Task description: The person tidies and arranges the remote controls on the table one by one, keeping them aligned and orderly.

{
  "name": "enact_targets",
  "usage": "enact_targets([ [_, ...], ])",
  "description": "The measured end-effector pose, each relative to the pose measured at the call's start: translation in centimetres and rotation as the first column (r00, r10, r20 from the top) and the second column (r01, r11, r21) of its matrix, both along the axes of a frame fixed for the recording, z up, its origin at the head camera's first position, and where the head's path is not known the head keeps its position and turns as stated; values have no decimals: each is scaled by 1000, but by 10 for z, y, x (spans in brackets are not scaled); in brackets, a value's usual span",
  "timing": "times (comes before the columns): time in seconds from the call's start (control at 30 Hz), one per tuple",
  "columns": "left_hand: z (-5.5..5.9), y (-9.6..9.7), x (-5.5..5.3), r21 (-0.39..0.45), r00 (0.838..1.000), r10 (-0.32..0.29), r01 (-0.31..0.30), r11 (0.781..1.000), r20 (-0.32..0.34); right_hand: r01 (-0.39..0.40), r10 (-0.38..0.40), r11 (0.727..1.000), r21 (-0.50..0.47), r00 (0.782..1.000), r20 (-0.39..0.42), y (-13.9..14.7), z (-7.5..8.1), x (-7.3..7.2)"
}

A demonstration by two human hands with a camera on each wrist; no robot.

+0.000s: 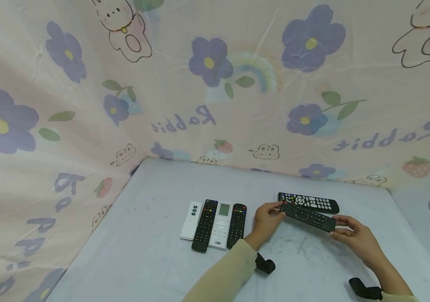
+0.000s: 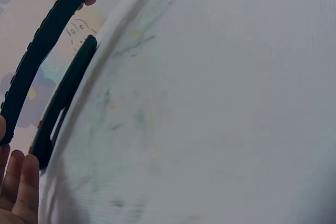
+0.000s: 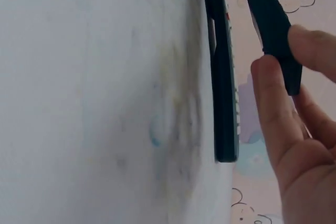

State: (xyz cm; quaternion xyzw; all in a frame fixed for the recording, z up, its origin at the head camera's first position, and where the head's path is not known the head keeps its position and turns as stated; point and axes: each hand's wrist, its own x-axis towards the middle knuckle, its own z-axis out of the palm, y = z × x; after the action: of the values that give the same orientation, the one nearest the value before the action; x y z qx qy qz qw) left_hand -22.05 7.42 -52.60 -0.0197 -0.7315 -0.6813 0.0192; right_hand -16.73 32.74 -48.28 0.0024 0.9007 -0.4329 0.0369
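Both hands hold one black remote control [image 1: 307, 216] by its two ends, raised above the white table. My left hand [image 1: 267, 220] pinches its left end between thumb and fingers; my right hand [image 1: 359, 238] pinches the right end. Just behind it, a second black remote with white buttons [image 1: 322, 204] lies on the table, partly covered by the held one in the head view. In the left wrist view the held remote [image 2: 42, 56] hangs apart from the lying remote [image 2: 65, 98]. The right wrist view shows thumb and fingers on the end of the held remote [image 3: 275, 30].
Left of my left hand lies a row of remotes: a small white one [image 1: 191, 220], a long black one [image 1: 205, 225], a white one with a screen [image 1: 220, 225] and a black rounded one [image 1: 237, 224]. Patterned curtains [image 1: 237, 105] border the table [image 1: 143, 235] at back and left.
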Motion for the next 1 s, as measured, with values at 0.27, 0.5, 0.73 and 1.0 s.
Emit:
enact_targets([
  [0.27,14,-6,-3,-34,996,16,-19,999,-87,-37,35,998,-49,999,-36,-7,5,6],
  [0.5,22,-13,-4,-80,996,-23,16,997,-81,-42,39,998,-52,997,-73,-15,15,14],
  [0.73,29,-20,-6,-46,995,-59,56,997,-80,-98,88,991,-94,990,-108,-27,20,21],
  [1.0,30,-31,-13,-46,991,-128,127,991,-27,-113,98,987,-116,987,-129,-42,19,24],
])
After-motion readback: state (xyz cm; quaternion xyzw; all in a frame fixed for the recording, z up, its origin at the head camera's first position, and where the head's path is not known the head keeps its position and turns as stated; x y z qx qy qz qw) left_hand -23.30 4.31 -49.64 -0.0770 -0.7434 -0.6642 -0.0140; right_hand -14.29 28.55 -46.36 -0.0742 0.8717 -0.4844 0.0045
